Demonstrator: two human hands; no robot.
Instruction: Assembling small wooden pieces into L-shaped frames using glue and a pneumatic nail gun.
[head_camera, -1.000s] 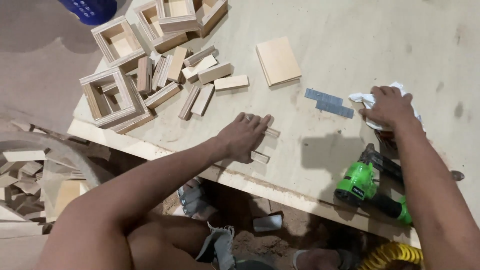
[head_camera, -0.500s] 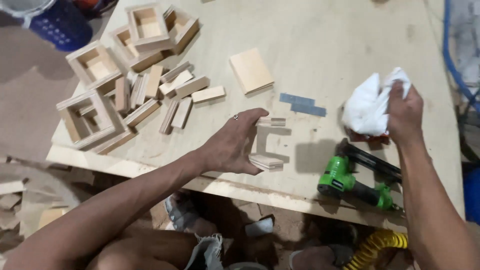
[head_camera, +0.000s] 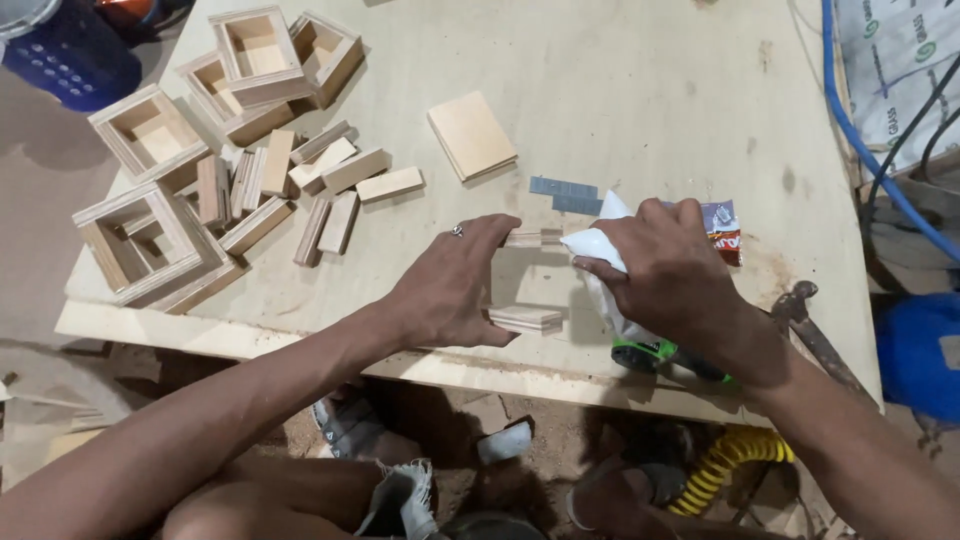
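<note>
My left hand (head_camera: 455, 285) spans two small wooden strips on the plywood table (head_camera: 640, 90): fingertips on the far strip (head_camera: 530, 238), thumb against the near strip (head_camera: 527, 318). A ring sits on one finger. My right hand (head_camera: 670, 275) grips a white squeeze pouch (head_camera: 600, 250) with a red and blue printed end, its white tip touching the far strip's right end. A green nail gun (head_camera: 650, 352) lies mostly hidden under my right hand.
Several open wooden box frames (head_camera: 150, 235) and loose wooden strips (head_camera: 330, 185) crowd the table's left. A square wooden panel (head_camera: 472, 135) and grey staple strips (head_camera: 562, 193) lie mid-table. A rusty tool (head_camera: 810, 330) lies right; blue hose (head_camera: 870, 150) and yellow coiled hose (head_camera: 730, 460) are nearby.
My right hand brought the white pouch down and left from the table's right side to the far strip. My left hand stayed on the two strips.
</note>
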